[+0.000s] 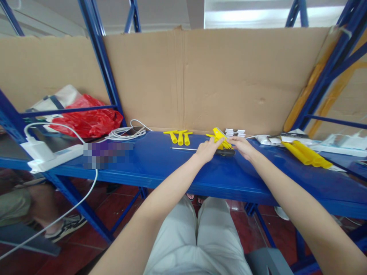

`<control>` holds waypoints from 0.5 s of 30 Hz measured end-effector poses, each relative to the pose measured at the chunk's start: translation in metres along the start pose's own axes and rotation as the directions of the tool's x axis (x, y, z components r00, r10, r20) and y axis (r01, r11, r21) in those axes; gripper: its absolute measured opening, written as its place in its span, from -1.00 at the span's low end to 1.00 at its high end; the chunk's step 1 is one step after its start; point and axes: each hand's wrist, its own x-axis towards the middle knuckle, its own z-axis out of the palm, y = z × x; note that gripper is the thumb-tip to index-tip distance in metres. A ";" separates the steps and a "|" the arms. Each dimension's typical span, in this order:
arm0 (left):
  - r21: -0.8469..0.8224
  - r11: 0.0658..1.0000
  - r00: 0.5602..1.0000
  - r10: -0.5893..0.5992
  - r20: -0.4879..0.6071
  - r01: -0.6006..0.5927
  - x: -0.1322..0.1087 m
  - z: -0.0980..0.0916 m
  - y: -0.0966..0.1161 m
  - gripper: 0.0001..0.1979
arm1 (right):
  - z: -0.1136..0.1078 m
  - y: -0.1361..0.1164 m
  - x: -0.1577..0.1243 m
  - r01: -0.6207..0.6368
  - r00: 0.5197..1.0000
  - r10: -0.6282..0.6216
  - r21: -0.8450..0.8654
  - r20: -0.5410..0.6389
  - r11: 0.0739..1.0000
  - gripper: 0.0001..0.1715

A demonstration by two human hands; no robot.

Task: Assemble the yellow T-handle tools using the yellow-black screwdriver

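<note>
My left hand [207,149] is closed at the near edge of a cluster of yellow plastic pieces [219,135], its fingers on one with a wide, flat top. From the other side my right hand [243,148] reaches in, fingertips pinched together at the cluster; what they grip is too small to make out. Under the hands lies a screwdriver, its black handle [226,152] to the right and its thin shaft pointing left. Three yellow T-shaped plastic pieces [180,137] lie in a row farther left. Small white-and-black pieces [235,132] sit behind my right hand.
The blue shelf [160,160] has cardboard [229,76] behind it. Left are a coiled white cable [126,133], power strip [60,156] and red plastic bag [88,116]. Yellow tubes [306,153] lie at right. Another person's leg [43,206] shows lower left.
</note>
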 end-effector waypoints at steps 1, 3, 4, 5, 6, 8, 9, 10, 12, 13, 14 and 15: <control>-0.003 1.000 1.000 0.002 0.006 -0.002 0.000 0.000 0.000 -0.33 | -0.001 0.001 0.000 0.004 1.000 -0.004 -0.002 0.010 1.000 -0.62; -0.024 1.000 1.000 0.009 0.006 -0.009 0.001 0.001 -0.001 -0.33 | -0.002 0.003 0.001 0.007 1.000 -0.007 -0.003 0.030 1.000 -0.61; -0.044 0.999 1.000 0.014 0.001 -0.014 0.001 0.002 -0.002 -0.33 | -0.003 0.004 0.002 0.008 0.999 -0.008 0.002 0.044 1.000 -0.60; -0.070 0.997 1.000 0.018 -0.008 -0.018 0.002 0.003 -0.003 -0.33 | -0.005 0.005 0.003 0.013 0.998 -0.014 0.009 0.059 1.000 -0.61; -0.100 0.995 1.000 0.019 -0.018 -0.021 0.002 0.003 -0.005 -0.33 | -0.007 0.005 0.005 0.021 0.997 -0.022 0.013 0.071 1.000 -0.62; -0.171 0.985 0.999 0.012 -0.041 -0.019 0.004 0.005 -0.008 -0.30 | -0.014 0.007 0.009 0.046 0.998 -0.045 -0.029 0.043 0.999 -0.70; -0.212 0.977 0.998 0.004 -0.055 -0.015 0.005 0.007 -0.011 -0.28 | -0.019 0.009 0.011 0.056 0.998 -0.057 -0.095 -0.001 0.994 -0.74; -0.261 0.965 0.997 -0.009 -0.073 -0.010 0.006 0.009 -0.014 -0.25 | -0.025 0.011 0.013 0.057 0.995 -0.072 -0.200 -0.064 0.978 -0.77; -0.380 0.925 0.988 -0.039 -0.147 -0.020 0.009 0.012 -0.022 -0.22 | -0.039 0.018 0.016 0.016 0.972 -0.129 -0.495 -0.196 0.869 -0.73; -0.444 0.895 0.980 -0.062 -0.187 -0.028 0.011 0.014 -0.026 -0.21 | -0.047 0.022 0.016 -0.025 0.958 -0.165 -0.646 -0.233 0.763 -0.70; -0.509 0.860 0.969 -0.096 -0.226 -0.033 0.014 0.015 -0.029 -0.22 | -0.054 0.026 0.015 -0.058 0.946 -0.208 -0.764 -0.247 0.643 -0.65; -0.574 0.817 0.956 -0.130 -0.262 -0.046 0.016 0.016 -0.032 -0.22 | -0.061 0.029 0.014 -0.092 0.946 -0.218 -0.845 -0.238 0.526 -0.61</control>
